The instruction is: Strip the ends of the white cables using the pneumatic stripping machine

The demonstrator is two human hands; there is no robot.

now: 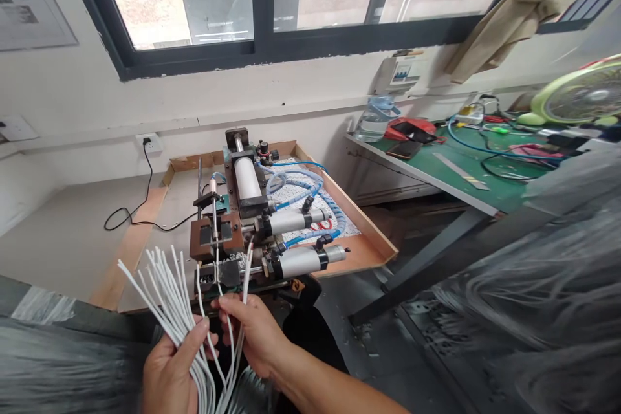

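My left hand [172, 365] is closed round a fanned bundle of white cables [172, 301], their cut ends pointing up and away from me. Between thumb and fingertips of my right hand [257, 333] is a single white cable [220, 284], whose far end reaches into the jaws of a pneumatic machine [226, 236]. A few more white cables [247, 272] run through the same hand and stand up beside the jaws; a reddish tip shows on them. Small pale scraps [233, 265] lie on the machine's front block. The lower lengths of the bundle drop out of view.
The machine sits in a shallow wooden-edged tray [378, 239], with air cylinders [301, 262] and blue hoses [334, 207] to its right. A green table [460, 168] carries a water jug [376, 119], a phone and a fan [582, 97]. Large heaps of cable [63, 362] flank me on both sides.
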